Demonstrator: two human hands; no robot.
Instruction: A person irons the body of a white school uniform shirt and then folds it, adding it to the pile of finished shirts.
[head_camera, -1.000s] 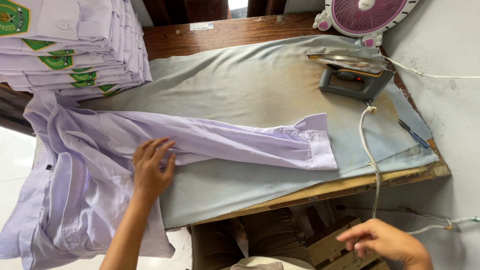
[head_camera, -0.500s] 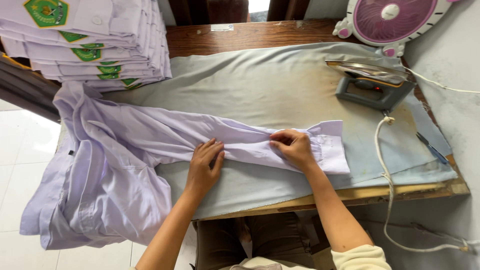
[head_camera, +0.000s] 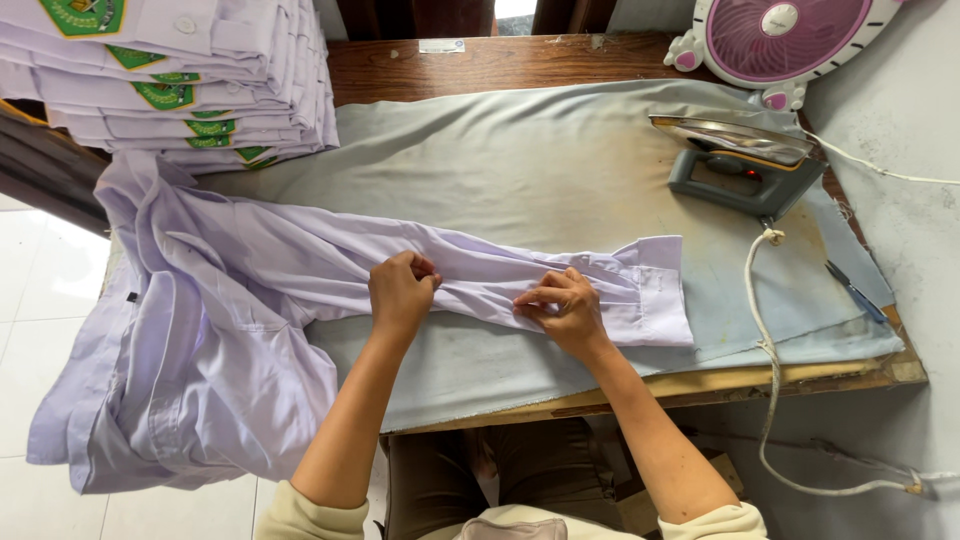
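A pale lilac shirt (head_camera: 215, 330) lies across the grey cloth-covered ironing table (head_camera: 520, 170), its body hanging off the left edge and one long sleeve (head_camera: 480, 275) stretched to the right. My left hand (head_camera: 400, 292) is closed on the sleeve's fabric near its middle. My right hand (head_camera: 565, 310) pinches the sleeve closer to the cuff (head_camera: 660, 290), fingers pressed on a fold. The cuff lies flat past my right hand.
A grey iron (head_camera: 735, 160) rests on the table's right side, its cord (head_camera: 770, 380) trailing down off the front edge. A stack of folded lilac shirts (head_camera: 180, 80) sits at the back left. A pink fan (head_camera: 780, 35) stands at the back right. A pen-like tool (head_camera: 855, 292) lies near the right edge.
My right hand came up from below the table onto the sleeve. My left hand shifted right along the sleeve, and both hands now grip its fabric.
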